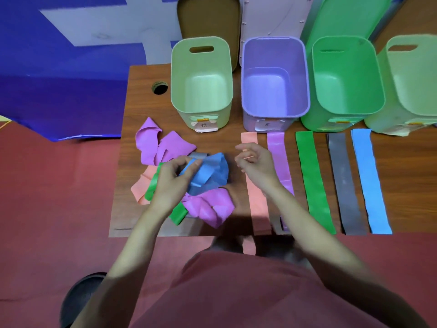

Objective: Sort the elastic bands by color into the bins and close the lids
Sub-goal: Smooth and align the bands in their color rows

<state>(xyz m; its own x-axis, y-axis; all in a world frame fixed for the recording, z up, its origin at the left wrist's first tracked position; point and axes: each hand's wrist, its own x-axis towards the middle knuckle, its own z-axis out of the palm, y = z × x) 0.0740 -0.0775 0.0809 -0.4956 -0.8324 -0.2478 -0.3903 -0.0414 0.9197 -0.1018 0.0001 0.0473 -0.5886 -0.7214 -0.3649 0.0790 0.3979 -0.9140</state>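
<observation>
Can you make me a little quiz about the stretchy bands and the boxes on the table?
1. True or false: the purple bin already has bands inside.
2. Which colour is the band that the left hand pinches? A) blue B) grey C) green
3. How many flat strips lie in a row by the right hand?

Key: 1 false, the bin is empty. 2 A, the blue band. 3 five: salmon strip, pink strip, green strip, grey strip, blue strip.

Lighting's pretty even and bright from overhead, with a soft shadow pooling on the table (123, 209) edge nearest the person. Whole frame's a bit soft, and the bins (399, 91) bow outward from wide-angle distortion.
</observation>
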